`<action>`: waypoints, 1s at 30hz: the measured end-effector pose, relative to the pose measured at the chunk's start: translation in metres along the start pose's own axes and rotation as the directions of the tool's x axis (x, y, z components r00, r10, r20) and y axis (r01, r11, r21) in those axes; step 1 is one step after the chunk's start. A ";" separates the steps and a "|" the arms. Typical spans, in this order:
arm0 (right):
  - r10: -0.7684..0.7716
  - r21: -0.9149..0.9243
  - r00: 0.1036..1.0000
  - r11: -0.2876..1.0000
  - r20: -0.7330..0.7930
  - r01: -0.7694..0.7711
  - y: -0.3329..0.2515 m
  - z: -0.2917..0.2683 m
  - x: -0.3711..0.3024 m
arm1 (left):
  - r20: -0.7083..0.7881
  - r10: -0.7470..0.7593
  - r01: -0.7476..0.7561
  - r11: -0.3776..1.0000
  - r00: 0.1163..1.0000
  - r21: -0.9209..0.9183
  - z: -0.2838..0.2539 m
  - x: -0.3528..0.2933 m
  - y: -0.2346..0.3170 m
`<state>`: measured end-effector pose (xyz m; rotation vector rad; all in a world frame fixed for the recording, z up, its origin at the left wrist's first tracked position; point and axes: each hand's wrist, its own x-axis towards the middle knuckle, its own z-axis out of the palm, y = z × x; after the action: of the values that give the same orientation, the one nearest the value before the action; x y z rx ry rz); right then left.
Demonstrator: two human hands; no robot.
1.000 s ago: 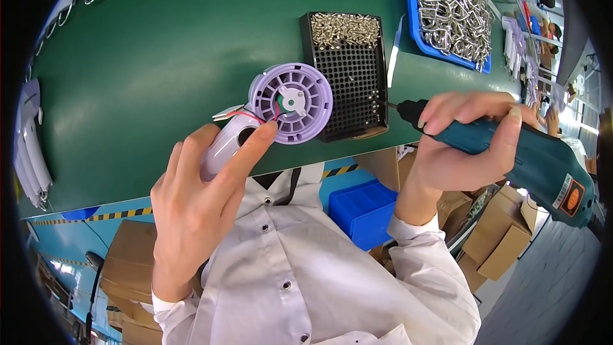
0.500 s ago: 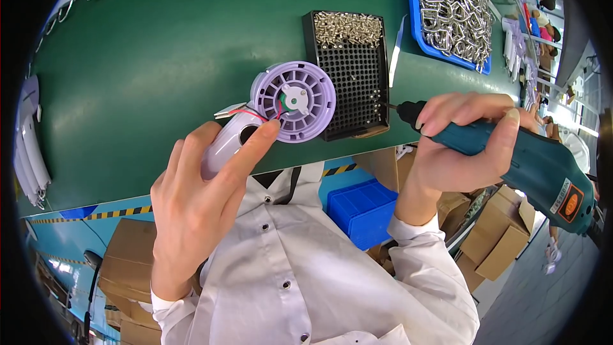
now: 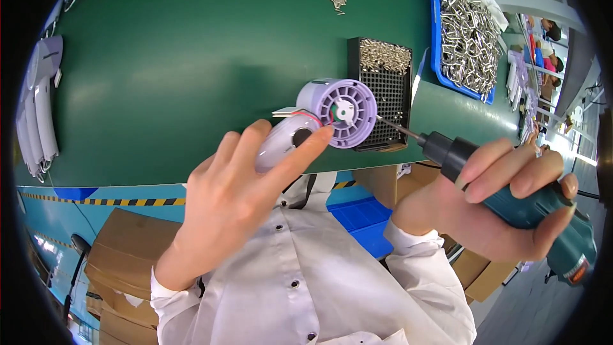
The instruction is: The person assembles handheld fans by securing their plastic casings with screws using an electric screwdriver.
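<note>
My left hand (image 3: 236, 188) is closed round the white handle of a small fan-like device, its index finger reaching to the round lavender housing (image 3: 364, 99). Spokes and a central hub show in the housing's open face, with red and black wires beside it. In my right hand (image 3: 511, 185) is a dark teal electric screwdriver (image 3: 452, 153), tilted with its long bit pointing left. The bit's tip appears at the housing's right rim, over a black perforated screw tray (image 3: 396, 92); whether it touches either, I cannot tell. Small screws (image 3: 385, 56) are heaped at the tray's far end.
A blue bin (image 3: 437, 38) of bent metal hooks stands at the far right. Loose screws (image 3: 338, 1) lie on the green table (image 3: 191, 89). White handle-like parts (image 3: 43, 115) line the left edge. Cardboard boxes (image 3: 131, 243) and a blue crate (image 3: 361, 217) sit below the table.
The screwdriver has tilted, and its bit now points up-left near the housing's right rim. My left hand and the device appear farther right in view, as the whole view has shifted.
</note>
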<state>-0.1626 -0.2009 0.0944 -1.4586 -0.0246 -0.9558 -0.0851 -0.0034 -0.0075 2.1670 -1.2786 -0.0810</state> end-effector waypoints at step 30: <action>0.131 -0.221 0.958 0.972 0.257 -0.074 0.050 0.054 -0.001 | 0.032 0.025 -0.025 0.999 0.999 0.019 -0.008 -0.004 0.000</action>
<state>-0.1074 -0.1646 0.0628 -1.7610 -0.0477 -0.6837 -0.0846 0.0041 -0.0023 2.1737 -1.3292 -0.0929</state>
